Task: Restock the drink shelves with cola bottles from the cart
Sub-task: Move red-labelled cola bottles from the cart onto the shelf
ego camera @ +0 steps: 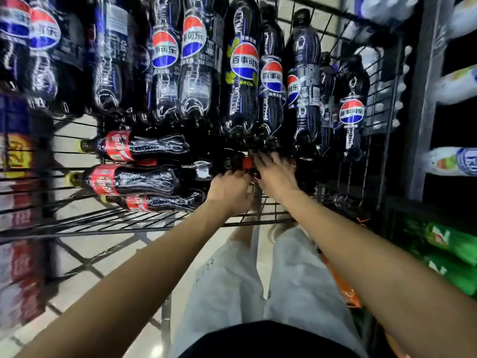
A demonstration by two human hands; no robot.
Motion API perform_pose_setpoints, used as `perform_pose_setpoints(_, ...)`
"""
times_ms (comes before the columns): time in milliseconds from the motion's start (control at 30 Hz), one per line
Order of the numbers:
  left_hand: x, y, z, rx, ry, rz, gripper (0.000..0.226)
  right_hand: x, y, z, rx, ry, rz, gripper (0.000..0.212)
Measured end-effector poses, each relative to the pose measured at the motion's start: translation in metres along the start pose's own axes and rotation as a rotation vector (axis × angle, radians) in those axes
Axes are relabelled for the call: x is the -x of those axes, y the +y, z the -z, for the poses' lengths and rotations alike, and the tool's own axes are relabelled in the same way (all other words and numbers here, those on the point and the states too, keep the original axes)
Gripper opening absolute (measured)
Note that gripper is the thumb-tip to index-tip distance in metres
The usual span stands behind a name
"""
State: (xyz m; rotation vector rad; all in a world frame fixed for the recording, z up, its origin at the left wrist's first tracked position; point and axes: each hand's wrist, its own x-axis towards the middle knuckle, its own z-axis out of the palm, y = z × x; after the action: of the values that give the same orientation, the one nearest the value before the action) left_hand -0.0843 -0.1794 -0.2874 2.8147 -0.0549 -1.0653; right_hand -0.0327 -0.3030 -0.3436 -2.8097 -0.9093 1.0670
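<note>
Wire cart [129,224] rim first: just past it your left hand [229,189] curls round a red-labelled cola bottle [229,161] lying flat, ready to lift. Your right hand [276,174] covers its end, probably steadying; grip unclear. Farther in, blue-labelled bottles [244,73] crowd together.

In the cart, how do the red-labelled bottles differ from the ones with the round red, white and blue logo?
The red-labelled bottles lie crosswise, yellow caps pointing left; the round-logo bottles lie lengthwise, caps pointing away. The red-labelled bottles are few, nearest the person; the round-logo bottles are many, filling the far end. Both hold dark cola and lie in the wire cart.
</note>
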Motion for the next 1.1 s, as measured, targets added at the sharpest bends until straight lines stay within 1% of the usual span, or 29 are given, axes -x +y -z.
perform_pose_setpoints(133, -0.001, -0.001, 0.001, -0.002, 0.008, 0.011, 0.04, -0.006, -0.001, 0.0, 0.12, -0.02, 0.017, 0.062)
perform_pose_setpoints(233, -0.001, 0.0, 0.001, 0.001, -0.002, 0.021, 0.041, -0.008, -0.006, 0.001, 0.216, 0.02, 0.038, 0.05)
perform_pose_setpoints(333, -0.001, 0.0, 0.001, 0.013, 0.007, 0.026, 0.041, -0.007, -0.009, 0.004, 0.215, 0.032, 0.034, 0.046)
perform_pose_setpoints(467, 0.0, -0.001, 0.0, 0.011, 0.0, 0.014, 0.041, 0.003, -0.004, 0.009, 0.117, 0.05, 0.001, 0.049)
perform_pose_setpoints(633, -0.002, 0.0, 0.001, -0.009, -0.033, -0.001, 0.043, 0.035, 0.01, 0.022, 0.045, 0.099, 0.002, 0.042)
perform_pose_setpoints(767, -0.016, 0.007, -0.002, -0.009, -0.079, -0.028, 0.043, 0.059, 0.021, 0.027, -0.024, 0.155, -0.068, 0.045)
perform_pose_setpoints(833, -0.028, 0.011, -0.004, -0.01, -0.106, -0.054, 0.045, 0.068, 0.026, 0.025, -0.107, 0.192, -0.131, 0.049)
perform_pose_setpoints(900, -0.042, 0.016, -0.007, -0.019, -0.128, -0.07, 0.045, 0.075, 0.031, 0.023, -0.209, 0.21, -0.182, 0.05)
perform_pose_setpoints(1000, -0.062, 0.022, -0.014, -0.046, -0.157, -0.103, 0.036, 0.082, 0.037, 0.021, -0.309, 0.237, -0.217, 0.047)
perform_pose_setpoints(1033, -0.067, 0.024, -0.018, -0.062, -0.179, -0.108, 0.035, 0.084, 0.039, 0.02, -0.335, 0.266, -0.222, 0.047)
perform_pose_setpoints(1100, -0.08, 0.027, -0.027, -0.082, -0.221, -0.111, 0.041, 0.089, 0.047, 0.018, -0.413, 0.345, -0.252, 0.046)
